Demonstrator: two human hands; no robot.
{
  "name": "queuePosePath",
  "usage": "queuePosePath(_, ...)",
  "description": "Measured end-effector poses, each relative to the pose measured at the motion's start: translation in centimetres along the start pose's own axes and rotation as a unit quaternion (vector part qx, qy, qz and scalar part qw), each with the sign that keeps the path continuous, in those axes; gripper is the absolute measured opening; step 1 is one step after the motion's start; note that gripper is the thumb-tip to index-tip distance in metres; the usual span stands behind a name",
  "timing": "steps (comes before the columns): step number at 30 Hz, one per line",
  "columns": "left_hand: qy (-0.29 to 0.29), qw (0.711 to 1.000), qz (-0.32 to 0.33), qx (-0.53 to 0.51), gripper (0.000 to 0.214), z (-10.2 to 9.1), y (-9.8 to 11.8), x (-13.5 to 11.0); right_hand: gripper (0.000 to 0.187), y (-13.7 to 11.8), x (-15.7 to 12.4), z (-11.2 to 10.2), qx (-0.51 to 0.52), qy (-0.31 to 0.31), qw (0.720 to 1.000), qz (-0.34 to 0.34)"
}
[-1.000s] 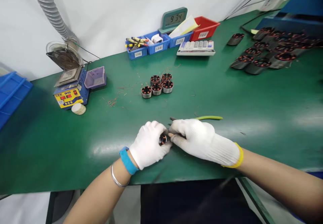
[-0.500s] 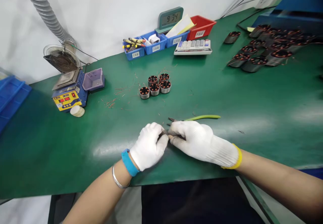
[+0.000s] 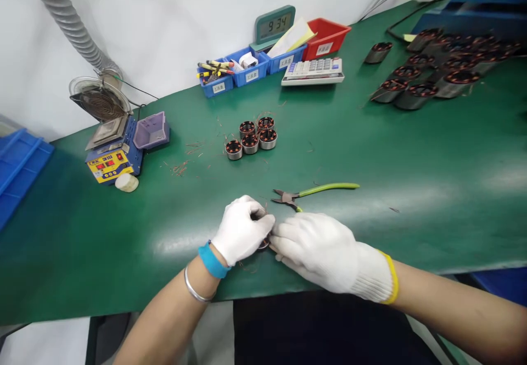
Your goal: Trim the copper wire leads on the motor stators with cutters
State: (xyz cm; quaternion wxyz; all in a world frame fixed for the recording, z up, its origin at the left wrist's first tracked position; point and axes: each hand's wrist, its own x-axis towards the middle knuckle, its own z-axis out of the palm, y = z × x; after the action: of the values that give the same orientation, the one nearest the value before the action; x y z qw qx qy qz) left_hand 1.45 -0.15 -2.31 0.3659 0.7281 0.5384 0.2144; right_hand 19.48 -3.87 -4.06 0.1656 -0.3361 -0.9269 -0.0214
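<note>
My left hand (image 3: 245, 232), in a white glove, is closed around a small motor stator (image 3: 263, 242) near the table's front edge. Only part of its metal rim and some copper wire show past the fingers. My right hand (image 3: 317, 247), also gloved, meets it from the right with fingers pressed together at the stator's side. What those fingers pinch is mostly hidden; a small tan bit shows at their tips. Just beyond my hands lie cutting pliers (image 3: 288, 196) with green handles, jaws apart. Farther back, several stators (image 3: 250, 144) with copper windings stand in a cluster.
Copper wire scraps (image 3: 180, 168) litter the green table (image 3: 185, 277). At left stand a blue-and-yellow heating unit (image 3: 109, 166), a purple tray (image 3: 151, 130) and a white round piece (image 3: 127, 183). Behind are blue bins (image 3: 251, 74), a red bin (image 3: 327, 38) and a calculator (image 3: 313, 72). More stators (image 3: 415, 96) crowd the right.
My right hand has moved down toward the table's front edge and turned more palm-down, uncovering the pliers' jaws. The stator's rim now shows beneath my left hand. The view has shifted slightly.
</note>
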Motion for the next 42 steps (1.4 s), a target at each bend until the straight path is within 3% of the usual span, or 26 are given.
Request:
queuePosePath(3, -0.025, 0.999, 0.002, -0.046, 0.006, -1.1, -0.2, 0.1, 0.023, 0.9, -0.1, -0.4, -0.003, 0.037, 0.999, -0.02)
queuePosePath(6, -0.048, 0.992, -0.015, -0.116, 0.023, -2.9, -0.6, 0.1, 0.027, 1.6, -0.1, -0.5, -0.023, 0.081, 0.996, -0.025)
queuePosePath(9, -0.059, 0.99, -0.04, -0.126, 0.026, -4.2, -0.7, -0.2, 0.029, 1.9, 0.3, -0.3, -0.032, 0.049, 0.997, -0.047)
queuePosePath(12, -0.106, 0.992, -0.035, -0.062, 0.027, -4.8, -0.3, -0.6, 0.031, 1.9, 0.7, 0.0, -0.023, 0.024, 0.998, -0.053)
queuePosePath(16, -0.179, 0.976, 0.032, 0.121, 0.051, -5.0, 0.5, -1.2, 0.033, 1.9, 0.7, 0.4, 0.001, 0.042, 0.998, -0.05)
queuePosePath(19, -0.157, 0.968, 0.036, 0.194, 0.045, -4.4, 0.5, -1.3, 0.03, 1.8, 0.5, 0.8, 0.0, 0.047, 0.998, -0.05)
queuePosePath(24, -0.101, 0.967, 0.046, 0.23, 0.032, -2.9, 0.3, -1.3, 0.025, 1.5, -0.1, 0.9, -0.024, 0.027, 0.999, -0.012)
queuePosePath(26, -0.074, 0.963, 0.073, 0.247, 0.028, -2.5, 0.4, -1.5, 0.023, 1.2, -0.2, 0.6, -0.007, 0.007, 1.0, 0.028)
queuePosePath(28, -0.037, 0.955, 0.112, 0.273, 0.024, -2.1, 0.3, -1.6, 0.02, 0.9, 0.0, 0.0, 0.052, -0.016, 0.99, 0.129)
queuePosePath(29, -0.014, 0.948, 0.135, 0.289, 0.021, -1.9, 0.3, -1.7, 0.019, 0.8, 0.3, -0.4, 0.116, -0.031, 0.973, 0.196)
queuePosePath(30, 0.011, 0.94, 0.158, 0.302, 0.019, -1.8, 0.3, -1.8, 0.018, 0.7, 0.6, -0.8, 0.216, -0.047, 0.939, 0.265)
queuePosePath(32, 0.053, 0.925, 0.202, 0.317, 0.015, -1.6, 0.2, -2.0, 0.024, 0.6, 1.2, -1.4, 0.448, -0.072, 0.817, 0.356)
queuePosePath(34, 0.082, 0.914, 0.233, 0.322, 0.012, -1.6, 0.1, -2.1, 0.037, 0.7, 1.7, -2.0, 0.604, -0.084, 0.702, 0.367)
queuePosePath(35, 0.089, 0.91, 0.243, 0.324, 0.012, -1.6, 0.0, -2.1, 0.042, 0.8, 1.8, -2.2, 0.637, -0.084, 0.673, 0.366)
queuePosePath(36, 0.093, 0.907, 0.249, 0.328, 0.013, -1.7, 0.0, -2.2, 0.045, 0.9, 1.9, -2.4, 0.643, -0.085, 0.667, 0.367)
queuePosePath(39, 0.089, 0.9, 0.256, 0.342, 0.015, -1.8, -0.1, -2.2, 0.041, 1.2, 1.9, -3.1, 0.586, -0.117, 0.705, 0.383)
queuePosePath(42, 0.09, 0.898, 0.257, 0.346, 0.014, -1.6, -0.3, -2.2, 0.03, 1.5, 1.9, -3.9, 0.446, -0.169, 0.791, 0.383)
